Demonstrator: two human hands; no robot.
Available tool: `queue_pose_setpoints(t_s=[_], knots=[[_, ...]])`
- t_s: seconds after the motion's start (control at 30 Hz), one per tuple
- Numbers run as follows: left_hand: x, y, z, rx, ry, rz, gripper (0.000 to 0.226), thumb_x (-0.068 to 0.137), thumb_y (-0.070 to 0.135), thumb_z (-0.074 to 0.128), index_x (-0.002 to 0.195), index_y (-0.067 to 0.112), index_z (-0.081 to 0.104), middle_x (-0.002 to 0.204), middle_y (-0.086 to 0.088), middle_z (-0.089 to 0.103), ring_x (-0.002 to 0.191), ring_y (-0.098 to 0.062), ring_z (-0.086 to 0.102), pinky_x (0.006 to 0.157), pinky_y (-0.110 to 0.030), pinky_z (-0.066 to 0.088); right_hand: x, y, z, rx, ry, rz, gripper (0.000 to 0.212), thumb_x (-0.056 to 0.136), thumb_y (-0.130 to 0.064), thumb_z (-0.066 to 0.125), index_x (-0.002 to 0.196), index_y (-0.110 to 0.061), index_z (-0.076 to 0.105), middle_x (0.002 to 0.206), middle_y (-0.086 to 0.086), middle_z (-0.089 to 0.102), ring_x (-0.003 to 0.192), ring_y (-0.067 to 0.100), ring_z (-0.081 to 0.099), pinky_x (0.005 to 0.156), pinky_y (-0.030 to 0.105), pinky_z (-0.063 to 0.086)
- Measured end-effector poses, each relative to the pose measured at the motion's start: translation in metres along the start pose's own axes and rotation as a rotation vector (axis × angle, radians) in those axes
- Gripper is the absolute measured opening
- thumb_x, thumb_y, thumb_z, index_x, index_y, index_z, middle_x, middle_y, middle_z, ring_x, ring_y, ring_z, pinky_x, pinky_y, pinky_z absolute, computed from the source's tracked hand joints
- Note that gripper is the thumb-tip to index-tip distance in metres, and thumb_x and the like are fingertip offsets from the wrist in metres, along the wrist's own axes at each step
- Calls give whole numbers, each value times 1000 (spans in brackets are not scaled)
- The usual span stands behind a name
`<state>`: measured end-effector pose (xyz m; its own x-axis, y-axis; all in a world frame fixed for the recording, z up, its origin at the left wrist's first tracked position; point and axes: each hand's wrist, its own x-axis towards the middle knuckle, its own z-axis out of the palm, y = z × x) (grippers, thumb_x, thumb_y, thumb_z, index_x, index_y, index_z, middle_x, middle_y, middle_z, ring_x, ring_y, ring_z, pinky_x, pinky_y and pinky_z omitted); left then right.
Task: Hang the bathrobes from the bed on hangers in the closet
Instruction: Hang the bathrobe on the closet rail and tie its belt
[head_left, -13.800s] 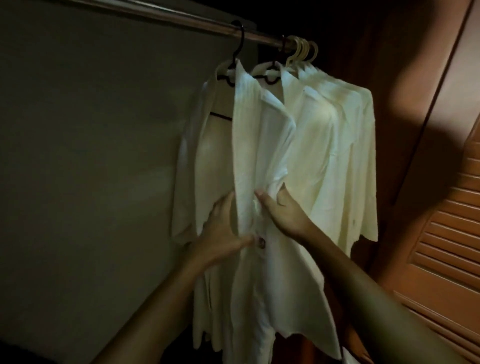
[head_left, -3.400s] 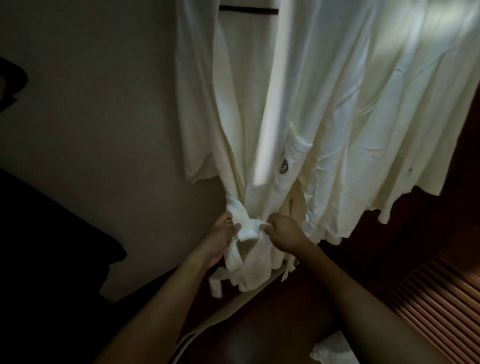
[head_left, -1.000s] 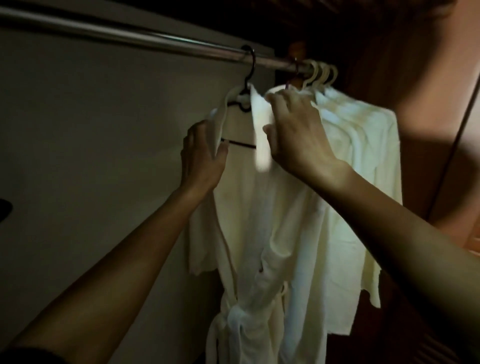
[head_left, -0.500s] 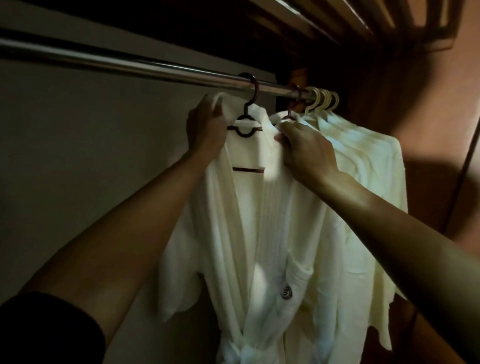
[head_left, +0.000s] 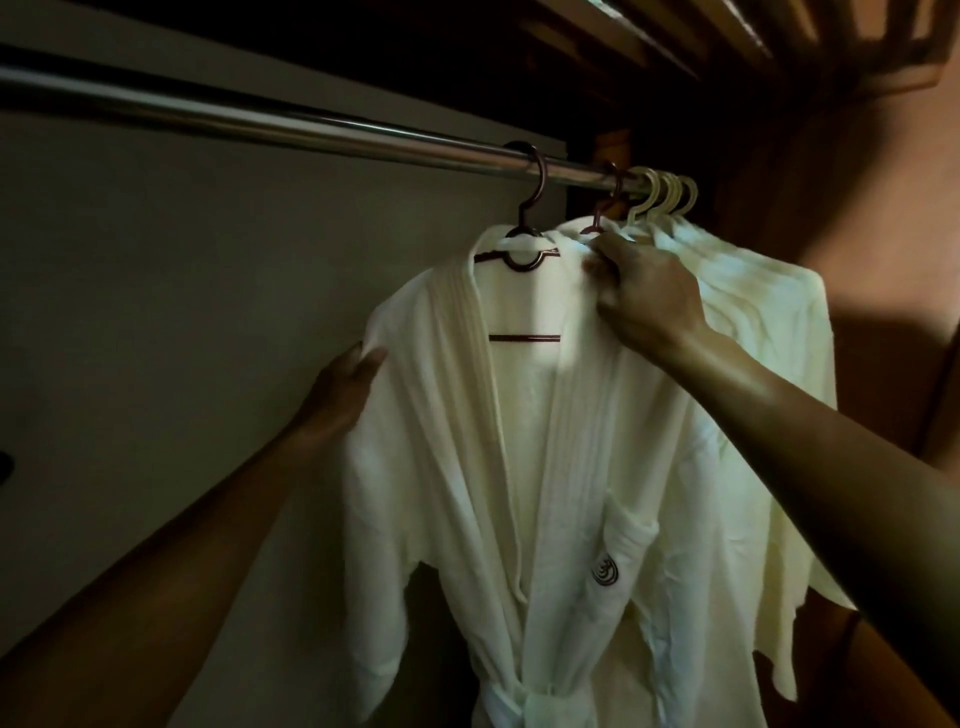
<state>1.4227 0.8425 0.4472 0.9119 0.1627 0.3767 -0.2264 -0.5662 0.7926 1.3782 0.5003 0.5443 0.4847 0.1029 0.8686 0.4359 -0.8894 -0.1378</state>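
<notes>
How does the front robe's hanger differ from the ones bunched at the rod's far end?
The front hanger is dark brown; the far hangers are cream. The front hanger hangs alone with a gap beside it; the far hangers sit packed together. All hook over the rod and carry pale robes.

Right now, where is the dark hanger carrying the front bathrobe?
Head view, upper centre: the dark hanger hooks the closet rail, left of the right hand and cream hangers.

One metal closet rail (head_left: 311, 127) crosses the upper frame. On it hang two dark hangers (head_left: 542, 182) and what look like four cream hangers (head_left: 667, 195), bunched at upper right. One front bathrobe (head_left: 571, 467) shows in full, bearing one pocket emblem (head_left: 606, 570). The rear bathrobes (head_left: 769, 322) overlap too much to count. There are two hands: left hand (head_left: 340, 400), right hand (head_left: 649, 296).
</notes>
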Motion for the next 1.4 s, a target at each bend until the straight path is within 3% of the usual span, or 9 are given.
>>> queue_pose_setpoints(t_s=[0.13,0.3,0.43,0.53,0.63,0.83,0.97,1.2,1.4], knots=[[36,23,-25,-137,233,12,53,101,47,59,131,3,65,126,-17,67,116,-31,62,102,-38,48,2,3,1,-11,-11,-7,25,102,-29,47,120,-21,63,108,15,69,95,38,62,68,38,44],[51,53,-14,-23,201,1,63,81,57,62,125,12,64,127,-11,67,119,-31,61,102,-38,48,-4,6,-1,0,-7,44,32,104,-34,45,132,-30,60,125,10,68,108,36,62,71,34,40],[5,90,12,57,527,439,24,86,24,60,104,8,64,106,-14,64,100,-30,60,87,-37,47,-8,1,-2,15,-5,65,33,104,-33,46,134,-31,59,131,6,66,114,35,61,73,31,36],[-32,118,52,16,293,711,14,89,21,66,98,11,69,98,-4,67,91,-16,60,82,-34,49,-8,2,-4,84,-50,75,28,103,-31,49,127,-24,63,118,8,69,107,32,63,75,28,36],[-45,133,95,89,-31,662,39,90,49,69,117,21,67,113,4,66,102,-8,61,87,-27,50,-13,2,-15,140,-137,72,29,102,-27,53,130,-21,61,127,7,66,113,26,62,84,27,41],[-40,132,122,252,48,681,40,89,59,63,80,21,67,76,6,64,72,-12,58,69,-38,49,-49,26,-47,107,-356,339,68,89,-45,73,145,-24,40,136,7,59,120,27,58,87,31,45],[-38,130,117,222,6,583,41,90,55,64,78,16,68,73,3,66,69,-13,60,69,-40,51,-81,49,-60,-10,-667,400,53,83,-59,73,109,-14,69,98,3,71,89,22,67,78,37,55],[-36,123,103,245,-59,549,42,84,67,66,81,25,68,79,11,68,77,-6,63,74,-35,55,-71,45,-84,311,-179,366,37,97,-46,63,77,-16,71,77,4,70,71,24,66,68,38,51],[-44,129,100,67,-203,521,39,81,62,73,97,27,74,96,13,72,91,-2,67,83,-29,55,-97,49,-63,279,-520,459,32,102,-31,43,101,-19,73,100,3,71,94,26,69,86,46,59]])
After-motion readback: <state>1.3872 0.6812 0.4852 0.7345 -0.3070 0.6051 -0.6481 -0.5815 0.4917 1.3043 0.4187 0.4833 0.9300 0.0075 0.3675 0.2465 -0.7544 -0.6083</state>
